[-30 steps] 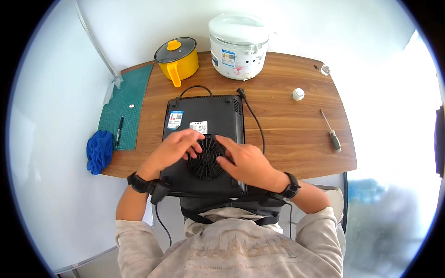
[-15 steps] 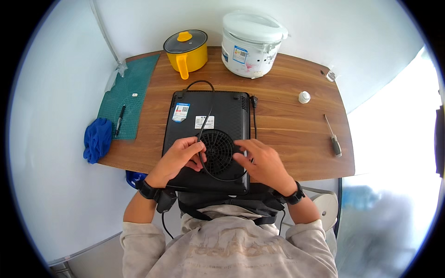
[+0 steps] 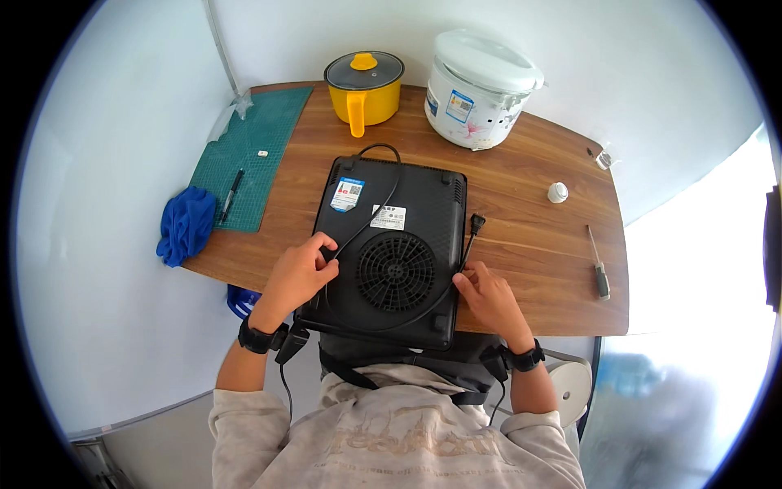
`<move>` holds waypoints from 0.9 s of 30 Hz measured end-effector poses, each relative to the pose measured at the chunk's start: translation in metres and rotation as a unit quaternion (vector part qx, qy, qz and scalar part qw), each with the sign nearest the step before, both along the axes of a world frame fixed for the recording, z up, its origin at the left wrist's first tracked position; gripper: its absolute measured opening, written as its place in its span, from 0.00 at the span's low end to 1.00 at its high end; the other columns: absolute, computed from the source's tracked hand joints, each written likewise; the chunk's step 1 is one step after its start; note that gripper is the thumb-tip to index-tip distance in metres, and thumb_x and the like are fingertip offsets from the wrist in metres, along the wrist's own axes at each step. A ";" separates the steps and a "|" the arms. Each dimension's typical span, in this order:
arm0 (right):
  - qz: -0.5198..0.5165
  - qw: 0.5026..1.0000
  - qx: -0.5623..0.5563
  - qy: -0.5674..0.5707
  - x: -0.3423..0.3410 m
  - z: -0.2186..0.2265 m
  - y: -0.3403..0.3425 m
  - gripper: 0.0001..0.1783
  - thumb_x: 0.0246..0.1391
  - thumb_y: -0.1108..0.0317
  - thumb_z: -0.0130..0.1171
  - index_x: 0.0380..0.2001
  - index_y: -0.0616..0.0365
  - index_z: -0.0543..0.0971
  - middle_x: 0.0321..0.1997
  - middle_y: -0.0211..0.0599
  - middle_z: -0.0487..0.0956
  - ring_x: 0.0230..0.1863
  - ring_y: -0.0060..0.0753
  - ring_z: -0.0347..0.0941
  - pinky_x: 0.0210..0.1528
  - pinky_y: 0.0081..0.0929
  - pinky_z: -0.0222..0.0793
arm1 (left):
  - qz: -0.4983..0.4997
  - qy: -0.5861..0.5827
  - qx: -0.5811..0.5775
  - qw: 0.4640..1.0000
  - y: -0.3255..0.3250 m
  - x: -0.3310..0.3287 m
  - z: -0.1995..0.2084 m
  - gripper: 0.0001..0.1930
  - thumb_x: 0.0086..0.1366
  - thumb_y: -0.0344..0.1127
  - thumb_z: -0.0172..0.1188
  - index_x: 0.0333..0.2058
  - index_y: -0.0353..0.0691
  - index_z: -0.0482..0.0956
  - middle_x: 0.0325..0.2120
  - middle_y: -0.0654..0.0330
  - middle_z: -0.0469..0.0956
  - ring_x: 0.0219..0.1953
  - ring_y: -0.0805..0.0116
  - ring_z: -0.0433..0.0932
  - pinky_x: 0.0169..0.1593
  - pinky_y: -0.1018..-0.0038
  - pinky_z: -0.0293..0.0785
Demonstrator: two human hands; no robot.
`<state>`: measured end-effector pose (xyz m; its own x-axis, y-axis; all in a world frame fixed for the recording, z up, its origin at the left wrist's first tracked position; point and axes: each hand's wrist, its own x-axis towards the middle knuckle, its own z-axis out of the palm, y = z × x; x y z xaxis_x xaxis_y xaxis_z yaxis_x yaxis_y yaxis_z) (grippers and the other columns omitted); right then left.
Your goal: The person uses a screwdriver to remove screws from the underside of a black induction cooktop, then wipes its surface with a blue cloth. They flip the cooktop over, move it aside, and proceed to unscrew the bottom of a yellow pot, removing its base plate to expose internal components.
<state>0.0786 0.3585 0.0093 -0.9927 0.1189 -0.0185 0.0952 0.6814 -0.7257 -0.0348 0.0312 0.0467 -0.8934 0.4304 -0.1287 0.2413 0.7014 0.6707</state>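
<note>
Black appliance (image 3: pixel 436 196) w/ 2 labels (image 3: pixel 348 196), cord (image 3: pixel 398 169) at hands (image 3: pixel 292 281)

On the desk (image 3: pixel 533 253), the cooktop (image 3: pixel 432 208) lies bottom up at the near edge. Its cord (image 3: pixel 380 146) comes from the far side, passes left of the fan grille (image 3: pixel 396 271), then in front of it — and ends with the plug (image 3: pixel 477 221), just right of the cooktop. Behind the cooktop stands the pot (image 3: pixel 376 106), and to the right of the pot, the rice cooker (image 3: pixel 482 98). On the left part lies the mat (image 3: pixel 281 122); on the mat is the pen (image 3: pixel 231 196). The cloth (image 3: pixel 186 226) is beside the mat, at the left near corner. Well to the right of the cooktop lies the screwdriver (image 3: pixel 601 277) — behind it, the jar (image 3: pixel 558 192).
</note>
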 end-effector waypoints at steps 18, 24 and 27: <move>-0.041 0.996 0.073 0.034 0.006 0.003 -0.027 0.23 0.61 0.55 0.60 0.49 0.65 0.78 0.43 0.44 0.79 0.37 0.48 0.79 0.39 0.40 0.75 | 0.070 0.026 -0.046 0.996 -0.015 0.014 -0.027 0.39 0.67 0.54 0.60 0.66 0.29 0.62 0.60 0.38 0.69 0.63 0.42 0.68 0.65 0.60 0.64; -0.046 0.998 0.019 0.024 0.008 0.005 -0.023 0.23 0.61 0.55 0.60 0.49 0.64 0.79 0.49 0.43 0.79 0.37 0.45 0.80 0.41 0.38 0.75 | 0.082 0.004 -0.015 0.997 -0.011 0.014 -0.025 0.37 0.68 0.51 0.61 0.64 0.29 0.63 0.58 0.39 0.71 0.61 0.44 0.70 0.64 0.61 0.64; -0.034 0.999 0.017 0.022 0.009 0.007 -0.019 0.23 0.61 0.54 0.60 0.49 0.64 0.79 0.50 0.43 0.79 0.38 0.45 0.80 0.42 0.38 0.75 | 0.093 0.026 -0.020 0.995 -0.011 0.017 -0.031 0.36 0.68 0.49 0.61 0.64 0.29 0.63 0.57 0.40 0.71 0.60 0.46 0.70 0.64 0.61 0.64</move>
<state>0.0875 0.3393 0.0166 -0.9819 0.1867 0.0304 0.1108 0.6981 -0.7074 -0.0178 0.0201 0.0157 -0.9632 0.2516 -0.0947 0.1372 0.7632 0.6315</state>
